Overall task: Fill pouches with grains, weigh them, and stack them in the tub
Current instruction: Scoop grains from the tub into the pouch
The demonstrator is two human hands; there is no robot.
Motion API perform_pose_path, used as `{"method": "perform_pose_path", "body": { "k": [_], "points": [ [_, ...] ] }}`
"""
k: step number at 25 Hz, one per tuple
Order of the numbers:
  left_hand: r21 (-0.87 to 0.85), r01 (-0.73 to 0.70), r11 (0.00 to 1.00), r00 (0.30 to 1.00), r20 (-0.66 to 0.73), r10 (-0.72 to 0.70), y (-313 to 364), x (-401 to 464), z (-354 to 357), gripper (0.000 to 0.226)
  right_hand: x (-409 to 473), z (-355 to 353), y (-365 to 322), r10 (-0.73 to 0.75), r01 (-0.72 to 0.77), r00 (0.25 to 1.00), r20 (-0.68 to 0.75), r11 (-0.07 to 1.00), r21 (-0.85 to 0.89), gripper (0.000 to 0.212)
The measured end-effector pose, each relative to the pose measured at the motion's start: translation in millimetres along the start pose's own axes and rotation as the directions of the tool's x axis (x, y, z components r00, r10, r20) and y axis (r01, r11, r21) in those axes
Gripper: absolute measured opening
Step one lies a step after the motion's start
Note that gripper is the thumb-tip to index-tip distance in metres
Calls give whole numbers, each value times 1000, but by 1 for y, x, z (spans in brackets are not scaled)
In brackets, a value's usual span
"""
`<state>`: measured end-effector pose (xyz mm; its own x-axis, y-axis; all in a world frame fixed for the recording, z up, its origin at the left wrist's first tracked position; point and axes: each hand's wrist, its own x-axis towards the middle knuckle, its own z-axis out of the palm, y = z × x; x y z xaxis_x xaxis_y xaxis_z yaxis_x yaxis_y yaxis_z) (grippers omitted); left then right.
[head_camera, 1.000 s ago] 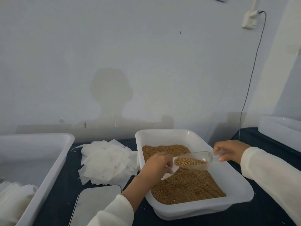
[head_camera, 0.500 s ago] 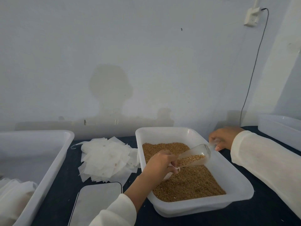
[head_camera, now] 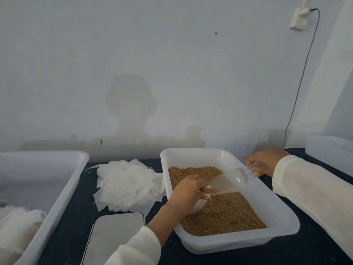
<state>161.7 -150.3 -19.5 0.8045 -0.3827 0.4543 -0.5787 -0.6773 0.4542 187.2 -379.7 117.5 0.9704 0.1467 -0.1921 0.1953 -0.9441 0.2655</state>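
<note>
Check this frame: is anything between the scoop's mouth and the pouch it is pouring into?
Nothing visible. The scoop, held by the right hand, tips straight down to the pouch gripped by the left hand over the grain tub.

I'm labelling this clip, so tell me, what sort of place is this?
Probably a small hand-packing workstation, not a kitchen: a tray of grain beside a pile of empty pouches, a flat scale in front, and a tub holding filled pouches.
</note>
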Motion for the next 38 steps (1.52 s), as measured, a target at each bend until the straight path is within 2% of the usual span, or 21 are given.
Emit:
{"method": "perform_pose_path", "body": {
  "k": [3,5,7,9,11,13,16,20,22,23,24,25,26,27,28,29,31,33,35,38],
  "points": [
    [29,12,999,1000,-28,-12,-1,0,2,10,-3,10,5,45,-45,999,-5,997,66,16],
    [26,38,999,997,-70,-36,-2,0,2,9,-6,20,7,81,-81,997,-1,990,114,9],
    [-17,76,997,988,-130,-78,-2,0,0,19,-5,33,2,111,-112,994,20,987,118,16],
    [-99,116,988,977,-168,-132,-2,0,-3,18,1,52,-7,116,-118,993,29,990,79,6],
    [-217,152,964,965,-177,-192,0,-1,-7,16,11,77,-21,140,-141,990,13,989,54,32],
    [-354,169,920,951,-186,-247,2,-2,-12,16,18,97,-40,191,-191,982,2,977,96,40],
    [-525,125,842,934,-225,-279,6,-5,-19,21,27,120,-65,201,-203,979,26,971,125,47],
    [-587,82,805,921,-264,-286,11,-7,-36,21,28,129,-78,209,-214,973,101,976,45,55],
    [-584,49,810,915,-299,-271,12,-10,-49,19,23,119,-85,184,-187,982,48,980,66,51],
    [-588,35,808,911,-314,-268,12,-12,-56,17,19,110,-89,155,-146,987,-37,973,182,44],
    [-596,24,802,905,-327,-270,11,-16,-64,16,16,100,-93,121,-59,984,-127,909,412,35],
    [-604,12,797,899,-342,-273,9,-21,-71,15,10,89,-101,93,54,982,-165,698,714,26],
    [-611,0,791,892,-357,-276,8,-26,-78,15,1,76,-111,8,162,984,-176,353,922,22],
    [-614,-9,789,886,-371,-278,6,-32,-85,14,-9,65,-123,-98,217,972,-215,3,976,22],
    [-615,-20,788,881,-384,-278,4,-38,-91,14,-15,59,-136,-154,210,958,-244,-207,955,25],
    [-615,-28,788,875,-396,-278,2,-44,-98,14,-19,55,-150,-187,203,947,-262,-287,936,28],
    [-618,-28,785,861,-414,-295,-4,-60,-111,15,-26,49,-184,-161,230,947,-279,-267,936,22],
    [-605,-5,796,852,-419,-313,-14,-80,-121,16,-28,48,-218,-104,278,947,-305,-212,937,3],
    [-585,25,811,846,-420,-329,-25,-101,-126,15,-30,48,-245,-60,308,945,-320,-157,938,15],
    [-573,113,812,814,-415,-406,-47,-133,-122,13,-31,60,-278,-90,312,944,-318,-75,947,22]
  ]
}}
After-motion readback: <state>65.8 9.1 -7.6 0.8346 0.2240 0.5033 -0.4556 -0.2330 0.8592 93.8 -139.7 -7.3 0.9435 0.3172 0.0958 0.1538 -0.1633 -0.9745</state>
